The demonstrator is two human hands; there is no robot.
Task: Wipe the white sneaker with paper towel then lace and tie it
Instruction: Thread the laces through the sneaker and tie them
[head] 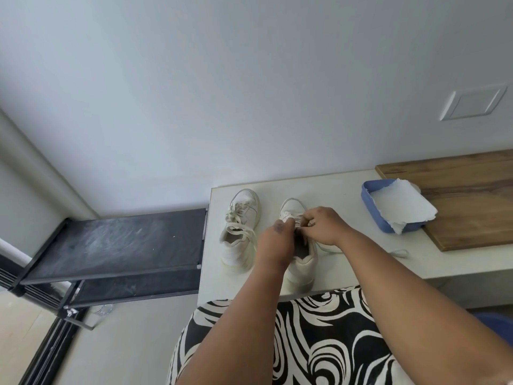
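Two white sneakers stand side by side on a white table (347, 195), toes toward the wall. The left sneaker (240, 226) is laced and tied. Both my hands work over the tongue of the right sneaker (301, 262). My left hand (274, 243) pinches the lace at the eyelets. My right hand (326, 225) pinches the lace from the other side. One loose lace end (398, 252) trails across the table to the right. The eyelets are hidden under my fingers.
A blue tray (369, 202) holding torn paper towel (402, 208) sits right of the sneakers, beside a wooden board (472, 207). A dark shoe rack (116, 243) stands left of the table. A wall lies behind, and my patterned clothing (319, 343) is at the table's near edge.
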